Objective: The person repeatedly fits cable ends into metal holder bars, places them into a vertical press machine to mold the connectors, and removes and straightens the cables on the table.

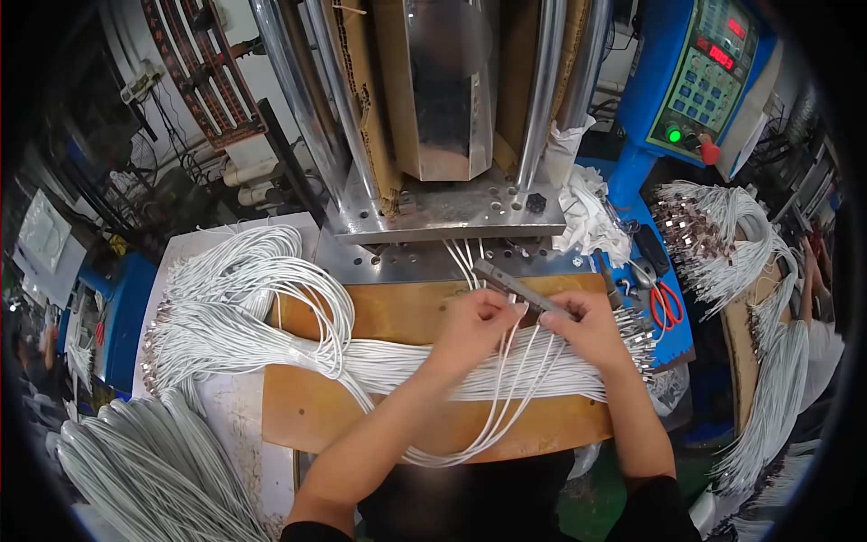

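My left hand (474, 330) is closed in a pinch on a thin white cable near the middle of a narrow grey metal bar (508, 282). My right hand (589, 332) has its fingers closed around the bar's lower right end, with another white cable (531, 348) hanging just beside the fingertips. The bar slants down to the right above the tan board. From it the loose cables loop down toward my body. A thick bundle of white cables (406, 369) lies across the board under both hands, with metal connectors (639, 343) at its right end.
A press with steel columns and a metal plate (442, 217) stands directly ahead. The tan board (361, 425) lies before it. Coiled cables (153, 470) are at left. Red-handled scissors (666, 307) and a blue control box (700, 81) are at right, beside more hanging cables (768, 361).
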